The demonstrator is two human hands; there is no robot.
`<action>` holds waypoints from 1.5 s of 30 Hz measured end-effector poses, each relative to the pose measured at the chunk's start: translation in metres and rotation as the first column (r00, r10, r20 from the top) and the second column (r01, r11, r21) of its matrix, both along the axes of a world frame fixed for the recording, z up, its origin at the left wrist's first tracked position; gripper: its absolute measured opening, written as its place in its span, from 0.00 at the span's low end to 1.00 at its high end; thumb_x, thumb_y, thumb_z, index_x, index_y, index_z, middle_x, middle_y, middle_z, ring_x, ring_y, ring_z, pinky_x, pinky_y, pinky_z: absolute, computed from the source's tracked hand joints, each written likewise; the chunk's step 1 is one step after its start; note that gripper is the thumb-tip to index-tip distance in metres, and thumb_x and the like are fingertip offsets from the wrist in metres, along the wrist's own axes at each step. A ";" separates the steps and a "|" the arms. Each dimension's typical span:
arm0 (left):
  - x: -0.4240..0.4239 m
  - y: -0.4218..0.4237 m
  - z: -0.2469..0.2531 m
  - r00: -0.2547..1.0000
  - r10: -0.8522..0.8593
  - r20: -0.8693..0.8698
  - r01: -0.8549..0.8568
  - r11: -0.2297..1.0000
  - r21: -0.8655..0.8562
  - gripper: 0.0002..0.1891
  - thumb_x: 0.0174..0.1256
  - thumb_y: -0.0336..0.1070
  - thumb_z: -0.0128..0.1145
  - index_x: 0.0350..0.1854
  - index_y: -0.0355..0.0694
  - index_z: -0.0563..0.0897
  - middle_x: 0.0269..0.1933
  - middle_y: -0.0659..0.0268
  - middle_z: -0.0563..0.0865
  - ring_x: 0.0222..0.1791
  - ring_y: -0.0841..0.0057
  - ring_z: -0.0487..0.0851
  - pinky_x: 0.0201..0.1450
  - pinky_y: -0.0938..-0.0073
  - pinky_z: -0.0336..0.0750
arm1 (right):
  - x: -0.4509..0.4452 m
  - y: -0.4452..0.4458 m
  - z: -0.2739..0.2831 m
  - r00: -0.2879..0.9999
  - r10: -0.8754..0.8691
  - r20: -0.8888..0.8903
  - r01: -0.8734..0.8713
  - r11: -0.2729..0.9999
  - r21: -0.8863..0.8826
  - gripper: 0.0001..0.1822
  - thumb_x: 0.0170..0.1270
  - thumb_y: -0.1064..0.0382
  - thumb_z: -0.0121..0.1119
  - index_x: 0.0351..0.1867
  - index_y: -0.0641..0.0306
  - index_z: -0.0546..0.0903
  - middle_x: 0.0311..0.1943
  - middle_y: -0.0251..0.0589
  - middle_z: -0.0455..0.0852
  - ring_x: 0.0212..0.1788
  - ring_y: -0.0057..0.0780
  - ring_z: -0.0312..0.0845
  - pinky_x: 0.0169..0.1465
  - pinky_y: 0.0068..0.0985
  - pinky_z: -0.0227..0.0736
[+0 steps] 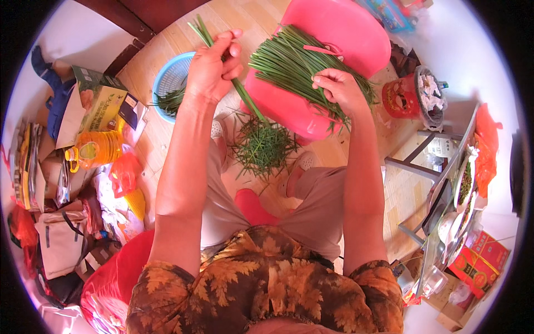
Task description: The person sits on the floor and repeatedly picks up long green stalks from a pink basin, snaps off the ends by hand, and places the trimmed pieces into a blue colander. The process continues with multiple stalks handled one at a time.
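Note:
My left hand is raised and closed around a few garlic chive stalks. Their tips stick out above the fist, and their lower ends slant down to a loose heap of chive trimmings on the floor between my feet. A thick bundle of chives lies across a pink plastic chair, with a pink strap beside its upper edge. Over the near side of this bundle, my right hand pinches at chives between thumb and fingers; how many it grips is hidden.
Left of the heap stands a blue plastic basket holding chives. An oil bottle, boxes and bags crowd the left wall. A red bin with rubbish stands right, near a glass-topped table with dishes of food.

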State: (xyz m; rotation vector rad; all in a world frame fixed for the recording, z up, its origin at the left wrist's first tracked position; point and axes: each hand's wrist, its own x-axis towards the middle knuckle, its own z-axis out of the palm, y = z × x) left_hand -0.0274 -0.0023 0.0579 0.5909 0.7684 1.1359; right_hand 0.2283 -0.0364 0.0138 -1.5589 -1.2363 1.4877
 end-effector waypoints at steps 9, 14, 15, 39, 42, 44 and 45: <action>0.018 -0.010 -0.005 0.978 -0.185 -0.091 0.184 0.983 -0.017 0.12 0.64 0.37 0.46 0.43 0.34 0.75 0.20 0.73 0.72 0.11 0.91 0.54 0.13 0.88 0.47 | -0.025 -0.014 0.025 0.934 -0.015 -0.358 0.007 1.000 -0.024 0.05 0.56 0.66 0.55 0.32 0.65 0.77 0.24 0.32 0.78 0.15 0.09 0.58 0.18 0.10 0.49; 0.025 -0.013 -0.009 0.969 -0.217 -0.118 0.217 0.976 -0.014 0.14 0.60 0.37 0.53 0.44 0.34 0.75 0.19 0.73 0.72 0.10 0.92 0.55 0.12 0.89 0.47 | -0.034 -0.017 0.031 0.938 0.016 -0.347 -0.024 1.000 -0.018 0.06 0.56 0.65 0.57 0.31 0.65 0.77 0.24 0.32 0.78 0.14 0.09 0.57 0.17 0.09 0.49; 0.027 -0.014 -0.008 0.967 -0.219 -0.129 0.219 0.976 -0.016 0.14 0.60 0.37 0.53 0.44 0.34 0.75 0.19 0.73 0.72 0.10 0.92 0.55 0.12 0.89 0.47 | -0.035 -0.017 0.029 0.944 0.029 -0.327 -0.031 1.000 -0.002 0.06 0.55 0.65 0.57 0.31 0.65 0.77 0.24 0.32 0.78 0.15 0.09 0.57 0.17 0.09 0.49; -0.027 0.015 -0.007 0.946 0.323 0.030 -0.324 0.944 0.058 0.09 0.62 0.36 0.50 0.39 0.37 0.75 0.24 0.72 0.72 0.13 0.90 0.55 0.15 0.87 0.48 | -0.039 -0.026 0.033 0.945 0.268 -0.185 -0.262 0.963 0.061 0.07 0.57 0.63 0.53 0.30 0.64 0.76 0.22 0.29 0.77 0.16 0.08 0.57 0.19 0.10 0.52; -0.035 0.017 -0.006 0.930 0.364 0.059 -0.367 0.928 0.065 0.08 0.63 0.36 0.48 0.37 0.38 0.75 0.23 0.73 0.72 0.13 0.89 0.54 0.15 0.87 0.48 | -0.033 -0.025 0.029 0.945 0.277 -0.172 -0.273 0.961 0.050 0.06 0.56 0.64 0.53 0.29 0.64 0.76 0.22 0.29 0.77 0.16 0.09 0.58 0.19 0.11 0.52; -0.044 0.019 -0.008 0.921 0.380 0.087 -0.387 0.918 0.083 0.07 0.64 0.36 0.47 0.36 0.39 0.76 0.22 0.73 0.72 0.12 0.90 0.54 0.15 0.87 0.48 | -0.029 -0.025 0.027 0.944 0.294 -0.149 -0.291 0.956 0.045 0.06 0.56 0.64 0.53 0.29 0.65 0.76 0.22 0.29 0.77 0.17 0.09 0.58 0.20 0.11 0.52; -0.046 0.020 -0.008 0.915 0.394 0.090 -0.401 0.912 0.084 0.07 0.64 0.36 0.47 0.36 0.39 0.76 0.22 0.73 0.72 0.12 0.90 0.54 0.15 0.87 0.48 | -0.028 -0.025 0.027 0.944 0.296 -0.147 -0.292 0.955 0.043 0.06 0.56 0.65 0.53 0.29 0.64 0.76 0.22 0.29 0.77 0.17 0.09 0.58 0.20 0.11 0.52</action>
